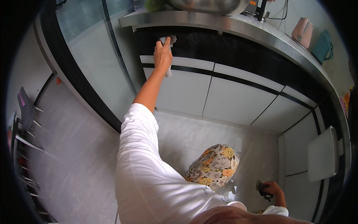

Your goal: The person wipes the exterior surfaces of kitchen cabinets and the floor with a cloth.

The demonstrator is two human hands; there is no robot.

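My left hand [163, 56] reaches forward and presses a pale grey cloth [173, 39] against the black panel [195, 42] below the countertop. The cloth is bunched under the fingers, and one end [169, 73] hangs below the wrist over the white cabinet front. Low at the right, my right hand [271, 188] is closed around a small dark object [262, 189]. What that object is, the picture does not settle. White cabinet doors [181, 89] with black trim lie in front of me.
A metal-edged countertop [195, 21] curves overhead, bearing a large steel basin [207, 5]. A white bin [321, 156] hangs on the right cabinets. My floral-clad knee [215, 165] is over the grey tiled floor [179, 126]. A glass sliding door [92, 56] stands left, chairs [26, 112] beyond.
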